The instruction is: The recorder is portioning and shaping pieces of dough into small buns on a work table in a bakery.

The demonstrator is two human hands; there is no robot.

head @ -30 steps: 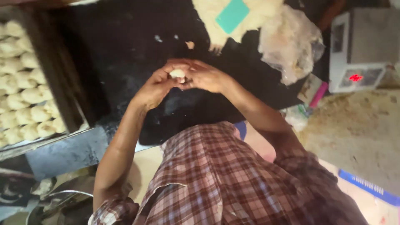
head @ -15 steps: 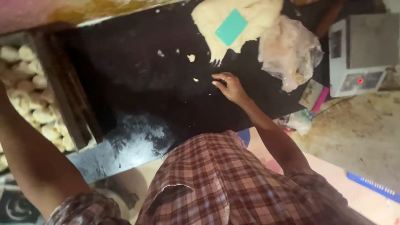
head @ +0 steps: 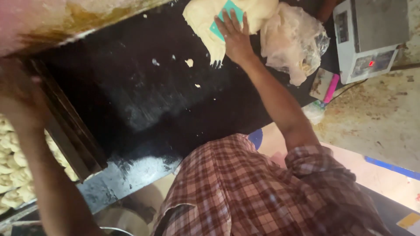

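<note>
right hand moved onto scraper, seemingly gripping

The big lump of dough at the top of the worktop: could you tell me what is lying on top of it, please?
A teal scraper lies on the dough, with the right hand pressed flat over it. The hand hides most of the scraper.

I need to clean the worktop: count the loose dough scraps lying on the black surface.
4 that show clearly: one dough scrap below the big dough mass, one left of it, a tiny one between them, another lower down. Smaller crumbs may be lost in the flour smears.
</note>
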